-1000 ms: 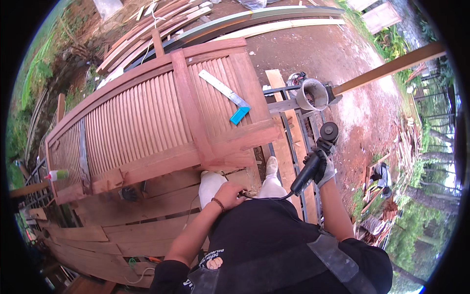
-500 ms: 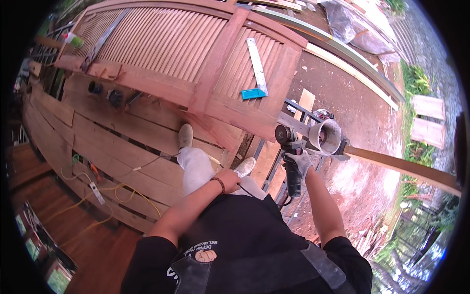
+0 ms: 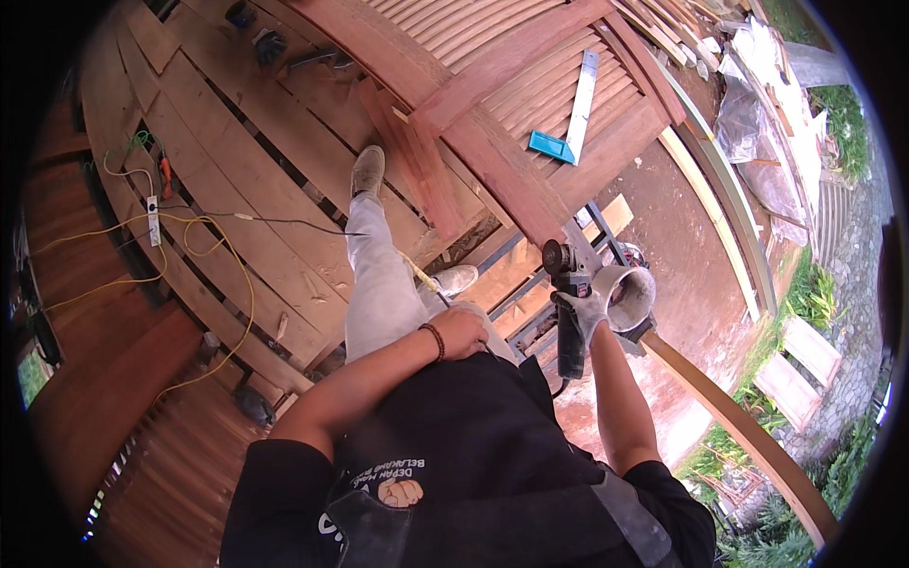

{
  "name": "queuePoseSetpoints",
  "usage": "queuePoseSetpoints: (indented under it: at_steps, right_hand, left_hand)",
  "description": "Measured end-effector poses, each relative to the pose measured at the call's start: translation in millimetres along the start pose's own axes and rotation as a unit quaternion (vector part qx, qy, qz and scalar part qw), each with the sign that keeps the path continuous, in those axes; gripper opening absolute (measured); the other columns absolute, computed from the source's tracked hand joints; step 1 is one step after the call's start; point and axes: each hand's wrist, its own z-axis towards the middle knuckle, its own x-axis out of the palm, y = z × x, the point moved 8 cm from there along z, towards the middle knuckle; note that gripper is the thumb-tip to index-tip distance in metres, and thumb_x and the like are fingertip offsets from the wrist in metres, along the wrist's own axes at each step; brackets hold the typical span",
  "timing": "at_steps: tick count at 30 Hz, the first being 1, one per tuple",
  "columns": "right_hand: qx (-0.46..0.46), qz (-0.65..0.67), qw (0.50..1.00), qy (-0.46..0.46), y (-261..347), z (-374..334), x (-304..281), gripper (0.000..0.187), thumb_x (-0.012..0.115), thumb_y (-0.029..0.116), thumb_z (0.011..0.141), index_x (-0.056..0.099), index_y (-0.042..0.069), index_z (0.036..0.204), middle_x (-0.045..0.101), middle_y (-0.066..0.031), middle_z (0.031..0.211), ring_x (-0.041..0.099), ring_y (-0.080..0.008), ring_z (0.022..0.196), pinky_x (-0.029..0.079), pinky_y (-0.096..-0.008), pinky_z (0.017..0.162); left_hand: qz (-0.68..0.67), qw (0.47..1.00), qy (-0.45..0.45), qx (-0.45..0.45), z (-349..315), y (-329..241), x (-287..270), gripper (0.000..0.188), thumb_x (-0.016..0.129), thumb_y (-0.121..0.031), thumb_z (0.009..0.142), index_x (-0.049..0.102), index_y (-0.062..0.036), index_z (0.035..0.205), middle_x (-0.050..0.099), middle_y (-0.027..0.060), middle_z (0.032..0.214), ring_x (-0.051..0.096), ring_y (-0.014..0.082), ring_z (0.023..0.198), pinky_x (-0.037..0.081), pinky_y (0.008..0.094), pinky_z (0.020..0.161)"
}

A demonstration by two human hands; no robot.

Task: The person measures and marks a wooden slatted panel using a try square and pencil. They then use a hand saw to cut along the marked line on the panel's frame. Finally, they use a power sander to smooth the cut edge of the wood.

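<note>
My right hand (image 3: 589, 312), in a pale glove, grips a dark angle grinder (image 3: 570, 343) by its body. The grinder's disc head (image 3: 557, 257) points away from me, close to the corner of a reddish louvred wooden panel (image 3: 502, 151). Bare and wearing a beaded bracelet, my left hand (image 3: 461, 333) rests at my lap with its fingers curled round the grinder's black cord, mostly hidden there. Just right of the gloved hand is a grey, round, open-topped container (image 3: 631, 295). A try square (image 3: 579, 118) with a teal handle lies on the panel.
A white power strip (image 3: 153, 221) and a looping yellow cable (image 3: 248, 327) lie on the gapped plank floor (image 3: 227, 180) at left. Loose reddish boards (image 3: 412, 161) lie by my feet. A long timber beam (image 3: 748, 426) extends at right. Dark gloves (image 3: 269, 47) lie farther off.
My view has turned toward the left, so the panel appears farther up and right. My left hand has shifted slightly right at my lap; the grinder stays in my right hand.
</note>
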Motion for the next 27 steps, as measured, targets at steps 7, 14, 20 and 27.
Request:
queuePoseSetpoints:
  at_steps: [7,14,20,27]
  right_hand:
    - [0.001,-0.017,1.0,0.005,0.6,3.3,1.6,0.037,0.088,0.011,0.068,0.068,0.002,0.097,0.067,-0.0095,0.078,0.064,-0.0197,0.057,0.057,-0.0358,0.05]
    - [0.022,-0.019,1.0,0.006,-16.4,14.9,-4.9,0.042,0.091,0.016,0.066,0.066,0.003,0.098,0.066,-0.0073,0.079,0.062,-0.0172,0.059,0.054,-0.0337,0.052]
    - [0.042,-0.015,0.999,0.012,-19.1,14.7,-1.3,0.041,0.091,0.016,0.067,0.066,0.004,0.098,0.066,-0.0065,0.079,0.061,-0.0164,0.059,0.053,-0.0327,0.052]
    - [0.019,0.006,1.0,0.016,-11.5,10.2,2.9,0.037,0.089,0.013,0.068,0.066,0.004,0.096,0.067,-0.006,0.078,0.062,-0.0162,0.059,0.053,-0.0326,0.051]
  left_hand:
    - [0.009,1.0,-0.014,0.004,3.1,0.9,-2.3,0.017,0.069,-0.028,0.081,0.073,-0.0131,0.088,0.067,0.0087,0.088,0.064,0.0284,0.095,0.049,0.0422,0.088]
    - [0.011,1.0,-0.006,-0.01,2.3,2.2,-0.8,0.016,0.071,-0.028,0.081,0.073,-0.0137,0.088,0.065,0.0073,0.088,0.062,0.0272,0.098,0.048,0.0411,0.09]
    - [0.019,1.0,-0.012,-0.004,0.1,1.0,-3.8,0.017,0.071,-0.029,0.081,0.073,-0.0137,0.087,0.065,0.0071,0.086,0.063,0.027,0.095,0.049,0.041,0.087]
    - [0.01,1.0,-0.014,-0.002,-0.7,3.4,-0.5,0.021,0.067,-0.031,0.081,0.073,-0.012,0.085,0.067,0.0091,0.087,0.064,0.0285,0.095,0.049,0.0421,0.087]
